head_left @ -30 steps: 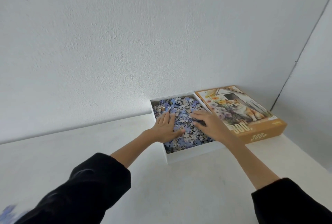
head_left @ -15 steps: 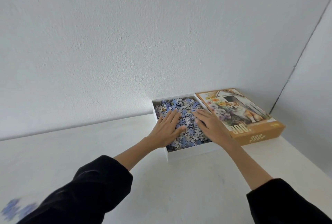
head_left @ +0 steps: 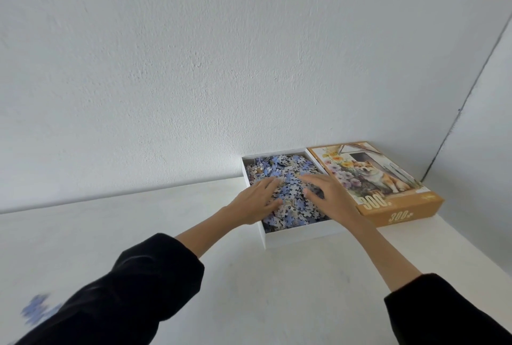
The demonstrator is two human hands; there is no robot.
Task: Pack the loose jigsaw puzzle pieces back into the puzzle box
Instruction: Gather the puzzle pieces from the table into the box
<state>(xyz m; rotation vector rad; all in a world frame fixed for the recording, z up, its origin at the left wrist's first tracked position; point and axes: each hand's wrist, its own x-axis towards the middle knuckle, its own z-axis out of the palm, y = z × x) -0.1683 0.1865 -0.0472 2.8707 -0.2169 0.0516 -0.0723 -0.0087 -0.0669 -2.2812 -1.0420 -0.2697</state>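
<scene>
While left hand, right hand press | knobby pieces | white rectangular box

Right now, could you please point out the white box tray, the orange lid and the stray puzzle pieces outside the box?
white box tray (head_left: 299,237): head view, bare front wall.
orange lid (head_left: 370,175): head view, dog picture on its top face.
stray puzzle pieces (head_left: 37,310): head view, blurred blue cluster, lower left.

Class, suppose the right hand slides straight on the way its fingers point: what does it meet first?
More puzzle pieces heaped ahead of the right hand, then probably the far wall of the white box.
</scene>
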